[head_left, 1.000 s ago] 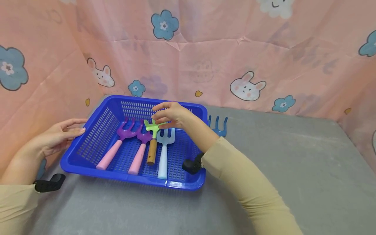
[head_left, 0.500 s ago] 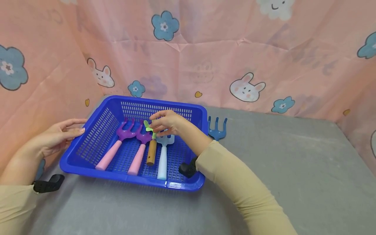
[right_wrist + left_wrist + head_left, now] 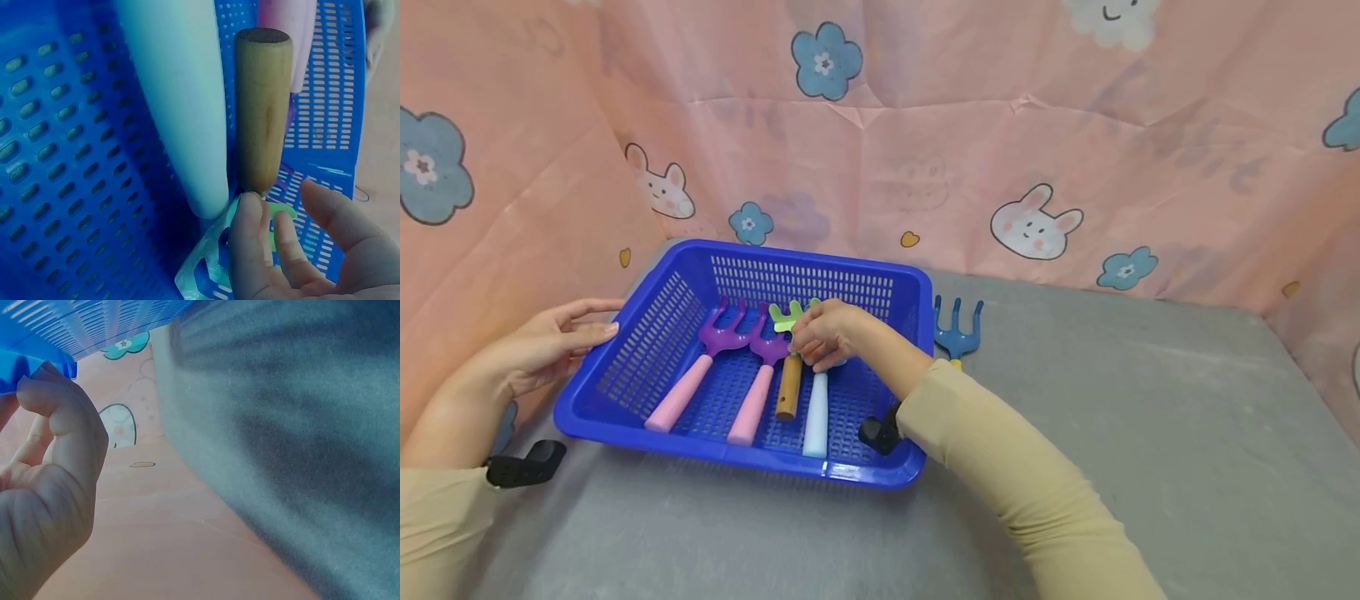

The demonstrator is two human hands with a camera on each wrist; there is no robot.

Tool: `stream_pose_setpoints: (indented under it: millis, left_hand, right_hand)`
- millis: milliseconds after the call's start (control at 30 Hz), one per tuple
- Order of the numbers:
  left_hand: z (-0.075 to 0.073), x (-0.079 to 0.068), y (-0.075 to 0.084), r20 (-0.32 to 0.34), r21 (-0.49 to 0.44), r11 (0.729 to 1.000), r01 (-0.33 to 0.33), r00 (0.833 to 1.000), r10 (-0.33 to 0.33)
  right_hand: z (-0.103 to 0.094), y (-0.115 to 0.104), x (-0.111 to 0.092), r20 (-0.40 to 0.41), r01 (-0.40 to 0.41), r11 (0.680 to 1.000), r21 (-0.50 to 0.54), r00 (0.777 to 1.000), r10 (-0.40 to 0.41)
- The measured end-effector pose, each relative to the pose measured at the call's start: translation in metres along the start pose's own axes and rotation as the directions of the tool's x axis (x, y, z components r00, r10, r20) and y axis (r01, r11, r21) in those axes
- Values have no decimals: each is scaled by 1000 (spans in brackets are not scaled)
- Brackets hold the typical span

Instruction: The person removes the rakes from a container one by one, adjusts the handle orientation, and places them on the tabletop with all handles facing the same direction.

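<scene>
In the head view my left hand (image 3: 553,346) grips the left rim of the blue plastic basket (image 3: 647,447), thumb over the edge. Inside lie two purple hand forks (image 3: 725,337) with pink handles, a light-blue hand fork (image 3: 817,417) and a green hand rake (image 3: 787,387) with a wooden handle. My right hand (image 3: 833,332) reaches into the basket and pinches the rake's neck, just below its green tines. The right wrist view shows the fingertips (image 3: 250,206) at the end of the wooden handle, with the light-blue fork's head partly behind them.
A blue hand rake (image 3: 957,337) lies on the grey table (image 3: 1112,417) just right of the basket, its lower part hidden behind my right arm. A pink patterned cloth (image 3: 925,167) hangs behind and at both sides. Each wrist wears a black camera mount (image 3: 526,464).
My right hand has come down from over the green tines to the rake's neck, its fingers closing there. The left hand and basket stay nearly where they were.
</scene>
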State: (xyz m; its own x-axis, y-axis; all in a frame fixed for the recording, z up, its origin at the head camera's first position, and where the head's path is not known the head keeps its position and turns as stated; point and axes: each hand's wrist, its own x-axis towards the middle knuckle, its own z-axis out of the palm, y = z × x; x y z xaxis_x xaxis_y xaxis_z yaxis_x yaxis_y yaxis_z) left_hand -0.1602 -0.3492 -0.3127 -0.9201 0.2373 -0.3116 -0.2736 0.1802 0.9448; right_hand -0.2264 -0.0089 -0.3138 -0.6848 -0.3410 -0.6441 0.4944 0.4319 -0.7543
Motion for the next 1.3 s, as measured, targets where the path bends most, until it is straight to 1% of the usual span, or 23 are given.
stream_pose_setpoints:
  millis: [100,200,367,433,600,700,867,1033,1167,1300]
  left_hand:
    - [0,0,0,-11,9,1000,9,1000,-9]
    - [-1,0,0,-8,8,1000,7,1000,-6]
    - [-1,1,1,-13,28,1000,10,1000,-10]
    - [-1,1,1,-18,36,999,17,1000,-16]
    - [0,1,1,-29,46,999,21,999,-20]
    - [1,1,1,-30,56,998,18,999,-16]
    - [1,1,0,-22,44,999,18,1000,-17]
    - [1,0,1,-11,26,1000,10,1000,-9]
    - [1,0,1,-16,39,999,9,1000,-9]
    - [1,1,1,-25,51,999,17,1000,-15]
  right_hand:
    - [2,0,0,6,-18,1000,-12,1000,18]
    - [3,0,0,3,-34,999,-20,999,34]
    - [4,0,0,0,-41,998,-49,999,41]
    - [5,0,-1,20,-42,998,-56,999,43]
    - [10,0,-4,95,-45,998,-35,994,48]
    - [13,1,-4,107,-47,999,-14,993,48]
    - [16,4,-3,84,-51,999,-8,995,52]
    - [19,6,-1,35,-22,999,-33,999,23]
    - [19,7,-2,-4,3,998,-57,1000,-4]
    - [19,8,-3,-10,6,997,-80,1000,-7]
